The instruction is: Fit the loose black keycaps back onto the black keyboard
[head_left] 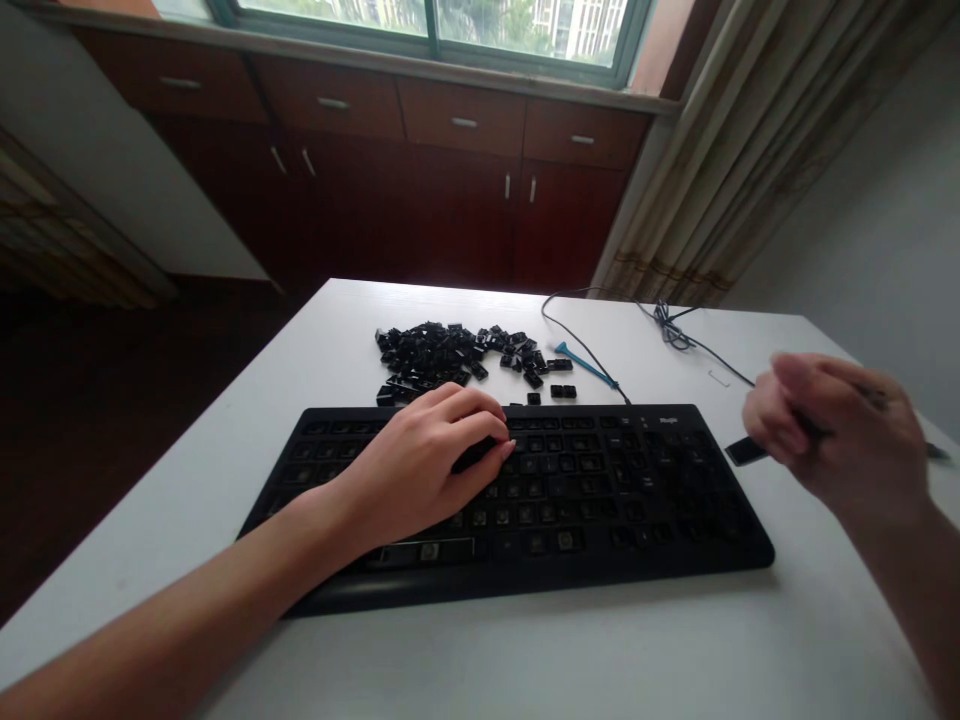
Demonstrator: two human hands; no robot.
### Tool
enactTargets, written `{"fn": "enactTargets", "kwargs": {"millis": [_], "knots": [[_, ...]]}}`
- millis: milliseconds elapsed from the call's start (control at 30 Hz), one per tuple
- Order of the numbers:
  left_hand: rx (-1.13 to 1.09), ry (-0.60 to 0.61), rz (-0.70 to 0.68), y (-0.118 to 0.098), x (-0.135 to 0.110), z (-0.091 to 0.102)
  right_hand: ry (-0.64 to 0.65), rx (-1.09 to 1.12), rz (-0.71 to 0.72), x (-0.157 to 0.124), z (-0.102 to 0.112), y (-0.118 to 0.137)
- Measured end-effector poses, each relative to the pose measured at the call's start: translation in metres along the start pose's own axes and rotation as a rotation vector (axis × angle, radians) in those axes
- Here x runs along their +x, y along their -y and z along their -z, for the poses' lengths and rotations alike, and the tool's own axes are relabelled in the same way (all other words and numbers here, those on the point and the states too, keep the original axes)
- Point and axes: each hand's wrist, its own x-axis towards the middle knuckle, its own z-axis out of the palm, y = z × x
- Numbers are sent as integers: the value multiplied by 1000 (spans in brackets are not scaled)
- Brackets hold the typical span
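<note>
- Left hand (427, 460) at centre of frame, palm down on the black keyboard (600, 490), forearm in from the lower left corner
- Left fingers (480, 410) curled down onto the upper middle rows, with a dark shape just under the fingertips; cannot tell whether pinched or merely touched, so left grip unclear
- Right hand (832, 435) at right of frame, raised off the table just beyond the keyboard's right end, motion-blurred
- Right grip closed into a fist around a dark flat piece (746, 451), its end poking out toward the keyboard's upper right corner; thin dark line at the far right edge past the fist, cannot tell if part of the same thing
- Keyboard lying flat across the middle of the frame on the white table (525, 650), most caps off, bare switch sockets on show, one long key (427, 550) in place on the bottom row near the left wrist
- Loose pile of black keycaps (442, 355) above the keyboard, upper centre, just behind the left hand, with a few strays trailing right
- Blue pry tool (585, 365) right of the pile, lying at a slant on the table, close to the strays
- Black cable (675, 335) looping from the keyboard's top edge toward the upper right, bunched near the table's far edge
- Background at top of frame: brown wooden cabinets (420, 200) under a window (450, 20), striped curtain (735, 150) at upper right
</note>
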Motion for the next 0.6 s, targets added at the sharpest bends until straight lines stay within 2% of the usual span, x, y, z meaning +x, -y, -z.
{"fn": "enactTargets", "kwargs": {"millis": [67,167,300,400,500,600], "knots": [[-5,-2,-2,0,1,0,-2,238,-65,3,-12,5],[-8,-9,-3,0,1,0,89,326,-137,7,-25,22],[-10,-5,-4,0,0,1,118,296,46,2,-34,40],[-10,-8,-1,-1,-1,2,94,337,89,-5,-44,29],[-15,-7,-3,-1,0,2,151,291,-38,-7,-52,13],[-16,-8,-9,-1,0,1,78,282,3,-5,-51,14]]}}
